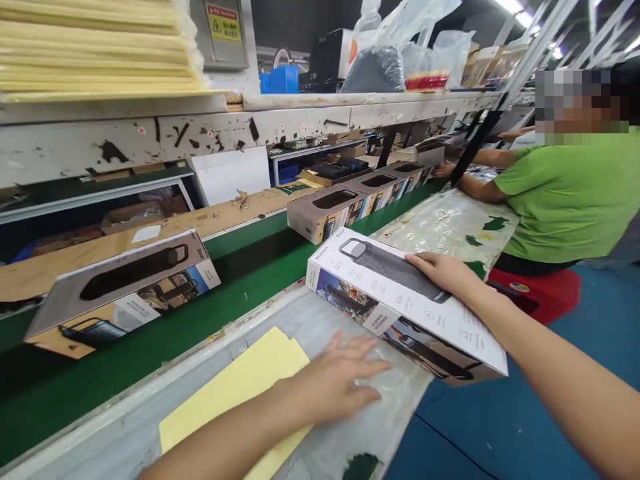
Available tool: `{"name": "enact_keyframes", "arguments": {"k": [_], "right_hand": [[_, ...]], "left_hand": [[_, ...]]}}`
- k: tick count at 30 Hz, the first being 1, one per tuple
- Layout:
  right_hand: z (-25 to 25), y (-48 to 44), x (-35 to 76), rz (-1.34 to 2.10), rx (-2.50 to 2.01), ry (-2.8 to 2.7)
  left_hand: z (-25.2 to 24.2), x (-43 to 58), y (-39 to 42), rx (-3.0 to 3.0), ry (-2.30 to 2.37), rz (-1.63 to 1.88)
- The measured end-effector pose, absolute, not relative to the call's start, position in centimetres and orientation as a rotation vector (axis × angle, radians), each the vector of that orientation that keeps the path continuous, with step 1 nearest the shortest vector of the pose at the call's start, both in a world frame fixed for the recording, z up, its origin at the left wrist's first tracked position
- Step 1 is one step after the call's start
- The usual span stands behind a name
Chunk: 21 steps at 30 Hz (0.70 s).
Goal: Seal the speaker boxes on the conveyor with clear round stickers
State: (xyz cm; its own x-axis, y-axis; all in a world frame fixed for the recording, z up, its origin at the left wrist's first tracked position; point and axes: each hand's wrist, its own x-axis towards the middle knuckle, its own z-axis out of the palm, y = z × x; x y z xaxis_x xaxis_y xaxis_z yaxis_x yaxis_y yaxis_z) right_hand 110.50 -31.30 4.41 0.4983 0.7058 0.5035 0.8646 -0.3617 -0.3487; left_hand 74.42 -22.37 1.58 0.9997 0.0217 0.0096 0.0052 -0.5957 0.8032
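A white printed box (380, 280) with a black handled speaker pictured on it lies at an angle across the bench, its near right end sticking out past the bench edge. My right hand (447, 272) is on its top face and far edge, gripping it, with some fingers hidden. My left hand (343, 383) is apart from the box, with fingers spread above the plastic-covered bench (345, 443); it looks slightly blurred. Yellow paper sheets (235, 393) lie under and beside my left forearm.
Another speaker box (125, 287) sits on the green conveyor belt (250, 267) at left. Several boxes (325, 203) stand in a row farther along it. A shelf (300, 123) above holds stacked yellow sheets (95, 50). A co-worker in a green shirt (565, 193) sits at right.
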Motion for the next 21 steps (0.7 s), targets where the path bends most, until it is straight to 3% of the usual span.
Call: {"name": "enact_keyframes", "arguments": {"k": [3, 5, 7, 9, 13, 17, 21], "right_hand": [[5.5, -31.5, 109.7, -0.397, -2.199, -1.338], [6.2, -31.7, 107.2, -0.576, -2.09, -1.45], [6.4, -31.7, 102.8, -0.706, -1.905, -1.561], [5.4, -31.6, 97.1, -0.625, -1.677, -1.723], [-0.1, -31.0, 87.0, -0.075, -1.397, -2.104], [-5.5, -30.9, 82.8, 0.25, -1.464, -2.146], [-7.0, -30.9, 81.7, 0.294, -1.591, -2.16]], "left_hand": [[3.8, 67.6, -15.1, 2.43, 0.461, 0.467], [6.1, 62.6, -9.1, 2.62, 0.996, 0.663], [8.1, 58.3, -3.6, 2.695, 1.58, 0.561], [9.0, 55.1, 0.5, 2.642, 1.938, 0.227], [7.7, 51.9, 3.5, 2.543, 2.002, -0.123], [6.1, 51.8, 2.3, 2.576, 1.986, -0.048], [4.9, 54.8, -0.4, 2.63, 1.866, 0.114]]}}
